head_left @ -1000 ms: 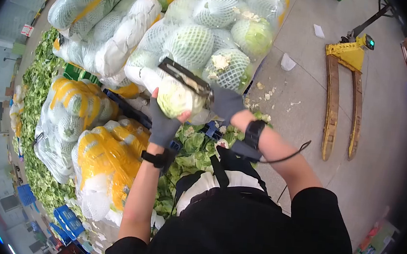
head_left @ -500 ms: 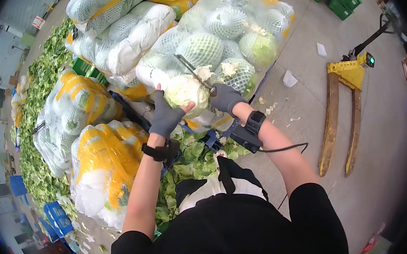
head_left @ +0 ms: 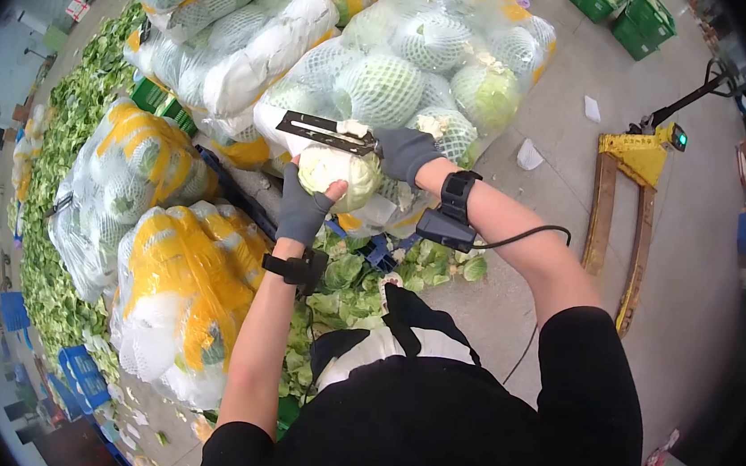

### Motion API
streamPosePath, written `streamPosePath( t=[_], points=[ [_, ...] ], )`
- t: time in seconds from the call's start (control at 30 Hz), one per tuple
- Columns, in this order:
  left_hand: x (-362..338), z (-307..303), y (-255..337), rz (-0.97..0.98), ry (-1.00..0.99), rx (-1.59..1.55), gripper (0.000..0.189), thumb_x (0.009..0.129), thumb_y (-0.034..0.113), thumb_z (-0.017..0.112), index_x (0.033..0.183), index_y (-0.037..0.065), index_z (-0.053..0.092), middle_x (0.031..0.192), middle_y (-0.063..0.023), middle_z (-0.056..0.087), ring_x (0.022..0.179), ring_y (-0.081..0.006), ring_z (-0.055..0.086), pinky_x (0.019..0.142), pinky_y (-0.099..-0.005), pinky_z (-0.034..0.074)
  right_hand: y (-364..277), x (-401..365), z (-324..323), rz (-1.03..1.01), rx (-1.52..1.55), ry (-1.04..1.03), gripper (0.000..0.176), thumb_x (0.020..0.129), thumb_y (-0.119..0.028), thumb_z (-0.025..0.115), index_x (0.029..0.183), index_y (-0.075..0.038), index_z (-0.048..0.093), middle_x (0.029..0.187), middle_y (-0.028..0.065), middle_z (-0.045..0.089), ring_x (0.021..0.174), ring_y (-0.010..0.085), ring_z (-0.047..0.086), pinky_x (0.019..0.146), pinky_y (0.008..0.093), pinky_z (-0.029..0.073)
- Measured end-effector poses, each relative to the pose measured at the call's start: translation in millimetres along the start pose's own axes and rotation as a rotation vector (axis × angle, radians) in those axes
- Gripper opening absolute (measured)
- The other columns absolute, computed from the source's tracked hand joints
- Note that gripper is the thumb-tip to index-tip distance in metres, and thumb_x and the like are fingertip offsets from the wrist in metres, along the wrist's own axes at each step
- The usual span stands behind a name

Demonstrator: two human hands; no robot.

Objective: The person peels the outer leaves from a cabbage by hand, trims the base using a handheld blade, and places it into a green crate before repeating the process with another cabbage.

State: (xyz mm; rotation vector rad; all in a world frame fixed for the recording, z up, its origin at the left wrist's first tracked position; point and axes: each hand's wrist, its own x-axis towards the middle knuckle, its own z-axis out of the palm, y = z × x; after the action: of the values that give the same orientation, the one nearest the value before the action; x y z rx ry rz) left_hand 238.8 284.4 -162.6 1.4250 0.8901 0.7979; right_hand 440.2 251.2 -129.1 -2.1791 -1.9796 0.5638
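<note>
Left hand (head_left: 303, 213), grey-gloved, forearm raised away from the body, palm up, fingers closed around the underside of one pale cabbage (head_left: 338, 176), held in the air in front of the chest and just near of the central sack. Right hand (head_left: 405, 153), grey-gloved, arm bent in from the right, fist closed on the handle of one knife (head_left: 324, 129). The broad dark blade lies roughly level across the top of the cabbage, pointing left. Wrist bands, two, black, one per wrist; the right one carries a box with a cable (head_left: 445, 226). Sacks of netted cabbages, six in view: one large clear sack (head_left: 426, 58) directly beyond the hands, three more at far left, two with yellow print (head_left: 178, 295) at near left. Pallet jack (head_left: 631, 168), one, yellow, on the right. Green crates (head_left: 632, 15), two, far right. Surface: grey concrete floor (head_left: 566, 90), with loose green leaves (head_left: 70, 114) piled along the left and below the hands. Room: a warehouse-like hall.
</note>
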Motion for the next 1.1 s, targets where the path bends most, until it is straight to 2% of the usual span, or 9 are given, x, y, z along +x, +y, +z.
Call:
streamPosePath(
  t=[0.3, 0.53, 0.7, 0.77, 0.8, 0.87, 0.97, 1.03, 1.1],
  points=[
    [-25, 16, -5, 0.295, 0.099, -0.046, 0.083, 0.058, 0.013, 0.080, 0.122, -0.001, 0.030, 0.113, -0.0124, 0.048, 0.101, -0.0201, 0.050, 0.086, -0.0310, 0.043, -7, 7, -13, 0.135, -0.025, -0.341, 0.035, 0.070, -0.022, 0.051, 0.096, 0.000, 0.063, 0.097, 0.0205, 0.061, 0.092, 0.0330, 0.059, 0.080, 0.0375, 0.046],
    [-15, -15, -27, 0.009, 0.066, -0.336, 0.080, 0.068, 0.022, 0.073, 0.129, 0.005, 0.024, 0.118, -0.0139, 0.044, 0.104, -0.0227, 0.050, 0.086, -0.0349, 0.045, 41, 26, -46, 0.126, -0.049, 0.127, 0.029, 0.069, -0.023, 0.056, 0.088, -0.001, 0.060, 0.091, 0.0216, 0.060, 0.086, 0.0357, 0.059, 0.074, 0.0402, 0.047],
    [2, -49, -55, -0.538, -0.153, -1.130, 0.071, 0.073, 0.036, 0.066, 0.131, 0.017, 0.030, 0.126, -0.0090, 0.043, 0.107, -0.0301, 0.049, 0.079, -0.0502, 0.046, 66, 31, -43, 0.371, -0.133, 0.228, 0.037, 0.073, -0.020, 0.055, 0.107, -0.007, 0.052, 0.106, 0.0190, 0.053, 0.102, 0.0357, 0.050, 0.083, 0.0405, 0.042],
    [-1, -49, -53, -0.467, -0.179, -1.109, 0.071, 0.074, 0.050, 0.059, 0.130, 0.017, 0.032, 0.129, -0.0065, 0.042, 0.112, -0.0306, 0.046, 0.084, -0.0543, 0.041, 61, 27, -25, -0.042, -0.244, 0.570, 0.045, 0.074, -0.027, 0.060, 0.111, -0.007, 0.045, 0.107, 0.0191, 0.048, 0.100, 0.0375, 0.048, 0.084, 0.0420, 0.040],
    [-2, -50, -61, -0.151, -0.200, -0.641, 0.072, 0.074, 0.055, 0.055, 0.130, 0.018, 0.033, 0.130, -0.0065, 0.041, 0.114, -0.0300, 0.044, 0.086, -0.0557, 0.039, 51, 26, -16, -0.173, -0.131, 0.574, 0.039, 0.077, -0.024, 0.058, 0.109, -0.004, 0.047, 0.104, 0.0178, 0.051, 0.100, 0.0342, 0.048, 0.085, 0.0409, 0.039],
    [-16, -47, -72, 0.130, -0.152, -0.168, 0.073, 0.073, 0.059, 0.052, 0.130, 0.018, 0.033, 0.131, -0.0065, 0.041, 0.117, -0.0294, 0.042, 0.089, -0.0572, 0.036, 17, 18, 7, -0.402, 0.400, 0.355, 0.034, 0.085, -0.026, 0.049, 0.111, -0.005, 0.051, 0.104, 0.0175, 0.053, 0.101, 0.0326, 0.049, 0.088, 0.0362, 0.038],
    [-58, -46, -63, -0.424, -0.084, -1.308, 0.081, 0.069, 0.073, 0.038, 0.130, 0.020, 0.036, 0.134, -0.0065, 0.037, 0.121, -0.0323, 0.037, 0.094, -0.0578, 0.030, -47, 3, 30, -0.211, 1.041, -0.079, 0.041, 0.091, -0.033, 0.041, 0.126, -0.010, 0.042, 0.123, 0.0102, 0.047, 0.113, 0.0214, 0.044, 0.095, 0.0307, 0.032],
    [-97, -51, -56, -0.454, -0.078, -1.374, 0.081, 0.071, 0.074, 0.032, 0.130, 0.020, 0.038, 0.134, -0.0072, 0.038, 0.119, -0.0326, 0.039, 0.093, -0.0580, 0.031, -97, -11, 43, -0.094, 1.355, -0.231, 0.045, 0.093, -0.035, 0.036, 0.127, -0.006, 0.041, 0.126, 0.0109, 0.044, 0.118, 0.0196, 0.038, 0.100, 0.0297, 0.027],
    [-145, -60, -45, -0.378, 0.158, -1.390, 0.067, 0.081, 0.063, 0.034, 0.129, 0.016, 0.040, 0.130, -0.0064, 0.043, 0.118, -0.0267, 0.042, 0.095, -0.0527, 0.033, -130, -18, 76, -0.385, 0.976, -0.293, 0.048, 0.093, -0.034, 0.036, 0.129, -0.002, 0.037, 0.129, 0.0102, 0.041, 0.121, 0.0210, 0.035, 0.102, 0.0298, 0.024]
  ],
)
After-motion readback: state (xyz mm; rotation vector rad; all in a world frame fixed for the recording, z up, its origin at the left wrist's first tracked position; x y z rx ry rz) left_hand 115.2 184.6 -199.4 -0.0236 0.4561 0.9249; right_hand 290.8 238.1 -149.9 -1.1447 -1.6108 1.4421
